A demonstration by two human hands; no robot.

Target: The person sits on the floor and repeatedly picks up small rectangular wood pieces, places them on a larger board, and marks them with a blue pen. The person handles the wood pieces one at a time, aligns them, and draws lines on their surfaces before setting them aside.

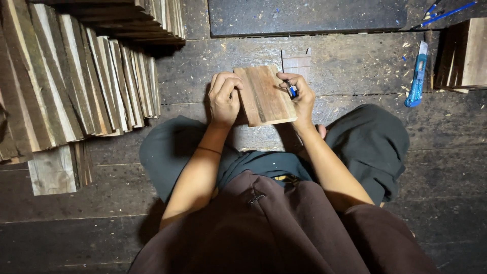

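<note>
A small brown wooden board (264, 96) lies in front of my crossed legs on the dark plank floor. My left hand (223, 98) grips its left edge with curled fingers. My right hand (300, 96) rests on the board's right edge and holds a blue pen (290, 90) with its tip on the wood. A second, paler board (297, 63) pokes out from behind the top right corner.
Rows of thin wooden boards (76, 76) stand on edge at the left, with more stacked at top (147, 20). A blue utility knife (417, 76) lies at right beside another stack (464, 53). Blue pens (446, 12) and a dark mat (304, 15) sit at the top.
</note>
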